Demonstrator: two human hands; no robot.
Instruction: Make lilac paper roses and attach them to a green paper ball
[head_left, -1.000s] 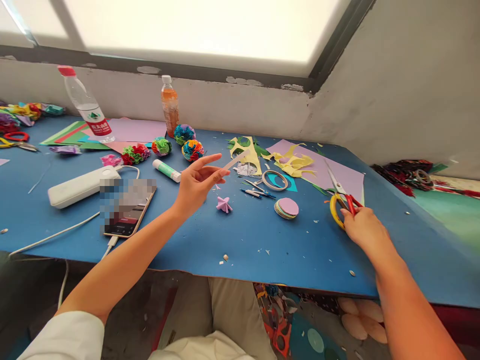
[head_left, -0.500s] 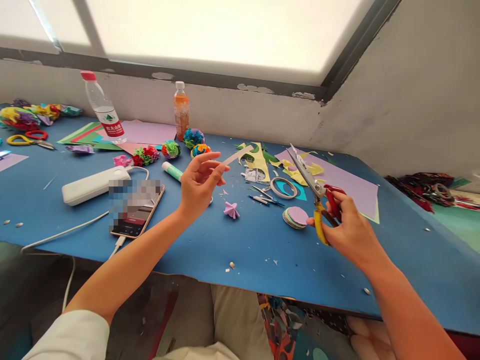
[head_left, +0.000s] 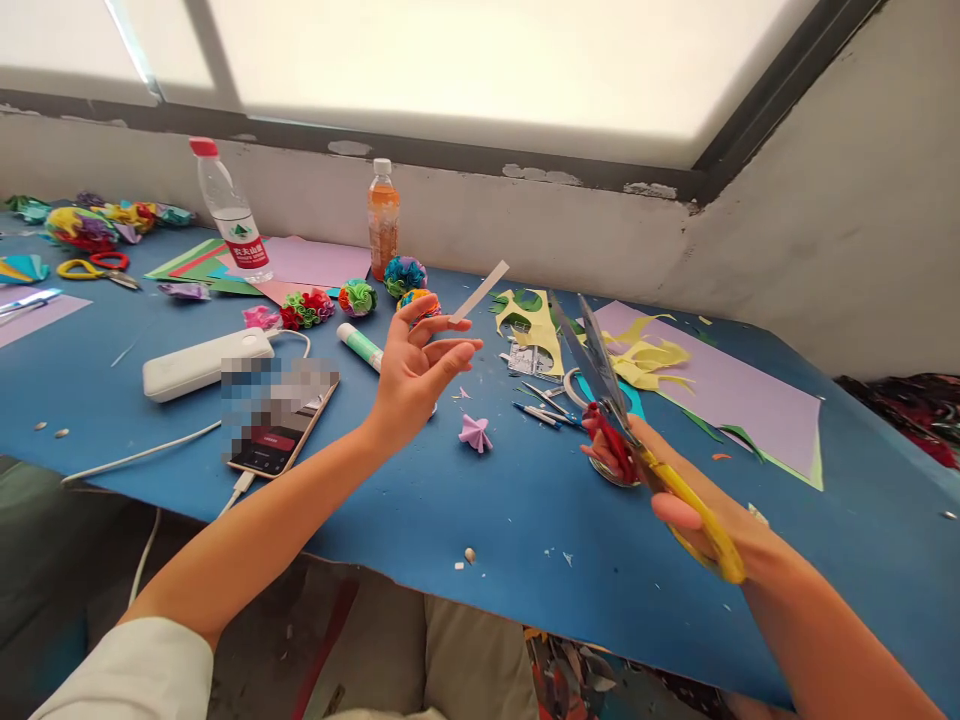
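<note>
At centre frame we see the left hand (head_left: 416, 375) raised above the blue counter (head_left: 420, 510), pinching a thin paper strip (head_left: 480, 291) between its fingertips, the other fingers spread. At right, the right hand (head_left: 697, 515) grips the scissors (head_left: 637, 440), blades slightly parted and pointing up toward the strip, not touching it.

White sleeve (head_left: 127, 670) on left arm, khaki trousers (head_left: 465, 665), bare forearms.
</note>
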